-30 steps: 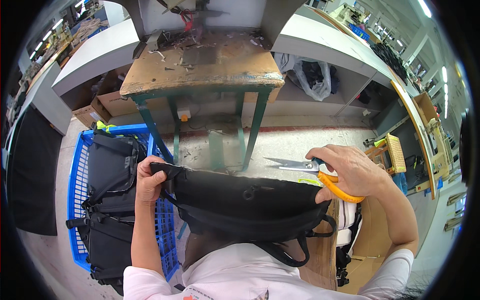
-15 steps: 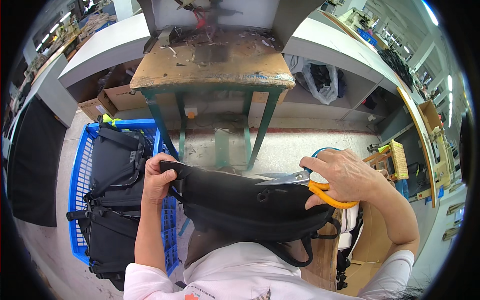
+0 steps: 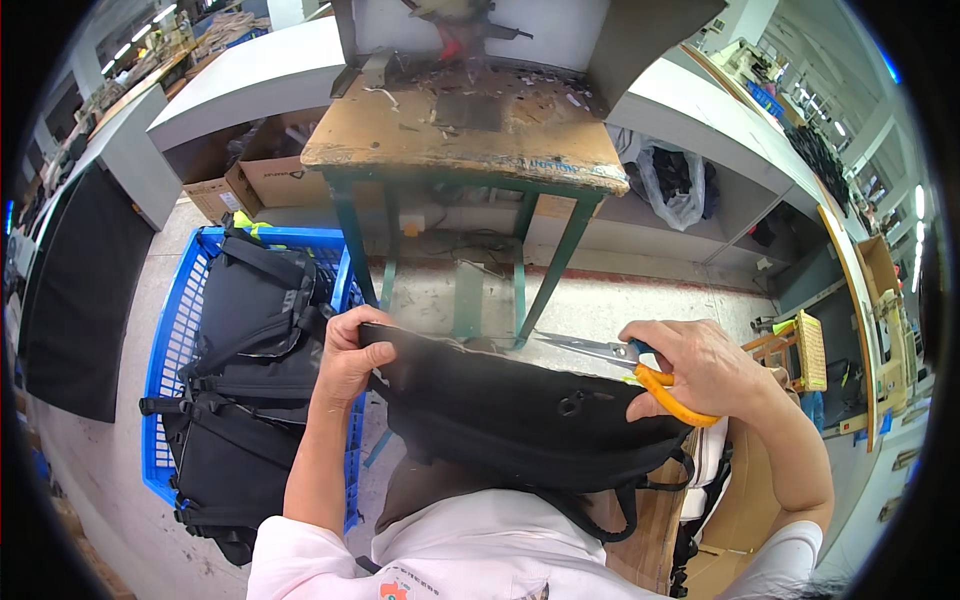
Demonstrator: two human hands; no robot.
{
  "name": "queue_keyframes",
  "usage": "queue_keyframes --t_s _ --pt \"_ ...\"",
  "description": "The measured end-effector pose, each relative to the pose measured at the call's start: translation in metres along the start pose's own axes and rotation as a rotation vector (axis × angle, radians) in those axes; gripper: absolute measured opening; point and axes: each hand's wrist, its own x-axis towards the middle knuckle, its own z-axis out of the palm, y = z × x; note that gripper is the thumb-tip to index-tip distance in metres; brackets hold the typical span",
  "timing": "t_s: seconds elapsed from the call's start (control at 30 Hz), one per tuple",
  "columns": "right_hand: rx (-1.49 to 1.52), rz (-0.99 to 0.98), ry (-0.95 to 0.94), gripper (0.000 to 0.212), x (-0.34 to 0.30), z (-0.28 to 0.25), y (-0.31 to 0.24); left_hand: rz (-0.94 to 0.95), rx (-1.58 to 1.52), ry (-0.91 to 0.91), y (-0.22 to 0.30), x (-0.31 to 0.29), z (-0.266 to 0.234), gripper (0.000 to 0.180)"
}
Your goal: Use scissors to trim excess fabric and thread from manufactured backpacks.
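A black fabric bag with straps stretches across my lap, its raw-looking upper edge facing away from me. My left hand pinches the bag's upper left corner between thumb and fingers. In my right hand is a pair of scissors with orange and blue handles. The blades point left, slightly parted, just beyond the bag's upper edge on its right half. A small dark loop or fitting shows on the bag's face.
At my left stands a blue plastic crate filled with black bags. Ahead is a worn wooden table on green legs, littered with scraps. Cardboard lies at the right, and a small yellow-topped stool stands farther off.
The scissors have lifted off the bag's face to beyond its upper edge, blades tilting up. The view has shifted, so the table and crate appear farther right. Both hands keep their holds.
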Motion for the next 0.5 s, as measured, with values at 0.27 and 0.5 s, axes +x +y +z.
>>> queue_keyframes --t_s 0.27,0.5 --pt "0.017 -0.076 -0.017 0.074 0.027 0.011 -0.018 0.0 0.136 -0.008 0.01 -0.008 0.024 0.022" --pt "0.046 -0.088 -0.066 0.068 0.04 0.025 -0.015 -0.007 0.164 -0.024 0.011 -0.012 0.027 0.023"
